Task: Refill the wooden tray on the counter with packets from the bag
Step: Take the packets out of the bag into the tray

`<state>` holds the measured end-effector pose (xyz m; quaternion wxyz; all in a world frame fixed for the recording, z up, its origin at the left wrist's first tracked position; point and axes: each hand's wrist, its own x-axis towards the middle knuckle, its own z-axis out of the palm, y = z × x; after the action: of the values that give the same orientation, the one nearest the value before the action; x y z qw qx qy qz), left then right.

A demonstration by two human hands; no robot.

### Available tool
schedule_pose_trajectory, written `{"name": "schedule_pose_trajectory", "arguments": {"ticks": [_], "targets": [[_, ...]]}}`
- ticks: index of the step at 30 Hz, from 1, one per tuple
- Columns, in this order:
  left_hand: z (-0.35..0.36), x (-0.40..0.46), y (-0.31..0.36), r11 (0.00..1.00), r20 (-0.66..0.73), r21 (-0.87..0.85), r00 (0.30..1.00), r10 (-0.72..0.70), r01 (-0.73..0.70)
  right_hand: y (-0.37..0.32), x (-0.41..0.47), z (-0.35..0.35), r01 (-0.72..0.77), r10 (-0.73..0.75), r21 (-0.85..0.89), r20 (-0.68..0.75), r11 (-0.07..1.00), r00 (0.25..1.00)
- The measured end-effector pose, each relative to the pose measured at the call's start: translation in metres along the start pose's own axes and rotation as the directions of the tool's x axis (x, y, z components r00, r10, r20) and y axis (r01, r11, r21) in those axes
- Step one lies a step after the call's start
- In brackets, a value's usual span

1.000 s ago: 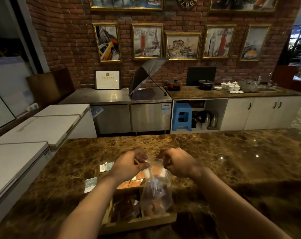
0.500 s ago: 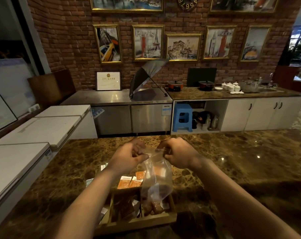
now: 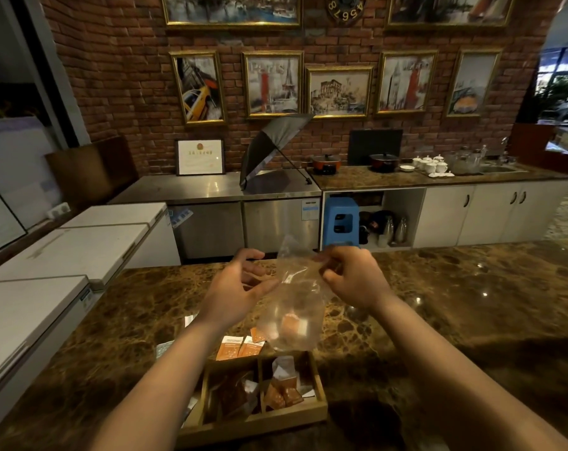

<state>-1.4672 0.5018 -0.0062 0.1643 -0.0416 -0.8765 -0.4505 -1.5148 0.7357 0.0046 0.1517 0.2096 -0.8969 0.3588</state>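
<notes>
While right hand [image 3: 354, 276] fingers pinch it | bag [image 3: 292, 307] clear, crumpled | left hand [image 3: 235, 288] fingers spread.

Far above the hands, a framed picture [image 3: 272, 84] on the brick wall reads "Paris". Higher, a round clock [image 3: 345, 7] shows numerals 4, 5, 6, 7, 8.

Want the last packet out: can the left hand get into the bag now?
Probably yes: the left hand is open beside the bag, which the right hand pinches up; whether its mouth gapes is unclear.
</notes>
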Motion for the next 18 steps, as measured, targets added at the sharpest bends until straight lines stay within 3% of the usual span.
{"name": "schedule_pose_trajectory", "arguments": {"ticks": [4, 7, 14, 18], "targets": [[0.017, 0.003, -0.007, 0.998, 0.083, 0.043, 0.995, -0.049, 0.045, 0.032, -0.016, -0.014, -0.285, 0.304, 0.344, -0.004, 0.895, 0.953], [0.041, 0.002, -0.010, 0.994, 0.177, 0.094, 0.982, -0.066, 0.050, 0.048, -0.031, -0.024, -0.385, 0.433, 0.512, 0.028, 0.768, 0.901], [0.112, 0.004, -0.007, 0.996, 0.202, 0.053, 0.976, -0.082, 0.073, 0.100, -0.056, -0.034, -0.566, 0.645, 0.652, 0.151, 0.504, 0.749], [0.156, -0.002, 0.003, 0.993, 0.220, 0.091, 0.971, -0.099, 0.081, 0.143, -0.080, -0.028, -0.619, 0.746, 0.632, 0.096, 0.466, 0.659]]}}
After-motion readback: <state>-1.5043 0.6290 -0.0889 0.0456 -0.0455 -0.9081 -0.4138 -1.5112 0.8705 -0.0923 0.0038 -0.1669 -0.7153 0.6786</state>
